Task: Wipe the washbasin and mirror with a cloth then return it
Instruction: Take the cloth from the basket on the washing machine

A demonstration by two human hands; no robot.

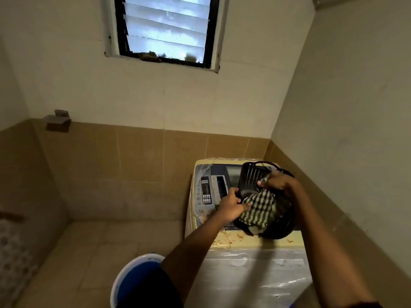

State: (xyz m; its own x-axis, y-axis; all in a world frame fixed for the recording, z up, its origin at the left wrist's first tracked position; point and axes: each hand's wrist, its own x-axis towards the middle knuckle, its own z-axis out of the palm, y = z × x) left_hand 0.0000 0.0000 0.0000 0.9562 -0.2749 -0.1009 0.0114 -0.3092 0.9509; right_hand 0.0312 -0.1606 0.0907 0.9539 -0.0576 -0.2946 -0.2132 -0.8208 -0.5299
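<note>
A checked cloth (259,207), dark and pale green, lies partly inside a black perforated plastic basket (253,175) that stands tilted on top of a washing machine (249,258). My left hand (231,206) grips the basket's near rim, thumb touching the cloth. My right hand (278,182) reaches into the basket and pinches the cloth's upper edge. No washbasin or mirror is in view.
The washing machine stands in the right corner, wrapped in clear plastic, its control panel (205,190) at the left. A blue bucket (133,283) with a white rim sits on the tiled floor at lower centre. A louvred window (166,27) is high on the far wall.
</note>
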